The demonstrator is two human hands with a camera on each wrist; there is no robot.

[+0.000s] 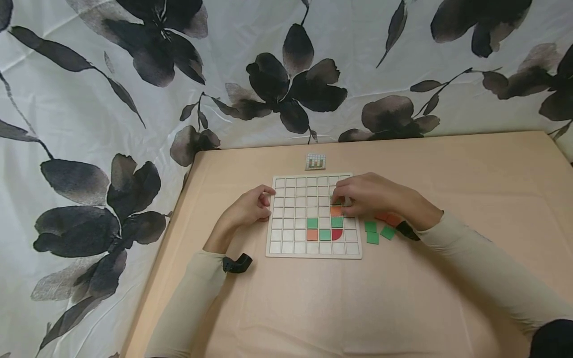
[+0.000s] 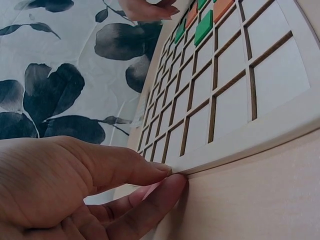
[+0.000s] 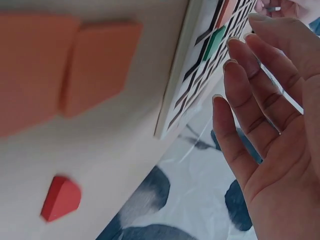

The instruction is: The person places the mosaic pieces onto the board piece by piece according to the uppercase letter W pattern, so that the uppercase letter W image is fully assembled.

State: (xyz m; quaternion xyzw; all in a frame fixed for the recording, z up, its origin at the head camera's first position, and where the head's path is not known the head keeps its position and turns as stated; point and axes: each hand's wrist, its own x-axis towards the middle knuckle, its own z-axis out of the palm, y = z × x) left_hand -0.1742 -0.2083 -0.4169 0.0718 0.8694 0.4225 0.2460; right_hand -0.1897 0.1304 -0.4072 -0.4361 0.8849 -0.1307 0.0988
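A white gridded board (image 1: 287, 247) lies on the table with green, orange and red tiles in some cells. My left hand (image 1: 250, 206) pinches the board's left edge, its thumb (image 2: 145, 170) on the rim and a fingertip at the side. Over the board's right part is my right hand (image 1: 373, 196), fingers (image 3: 250, 107) loosely bent and apart, holding nothing visible. Close by its fingertips a green tile (image 3: 215, 42) sits in a cell, beside an orange tile (image 1: 336, 211). Lower down are a red quarter-round tile (image 1: 336, 233) and another green tile (image 1: 325, 234).
Loose green tiles (image 1: 372, 238) lie right of the board. Loose orange tiles (image 3: 102, 65) and a red piece (image 3: 61, 198) rest beneath my right wrist. A small patterned card (image 1: 315, 161) sits behind the board. A floral cloth (image 1: 250, 134) hangs beyond the table's back edge.
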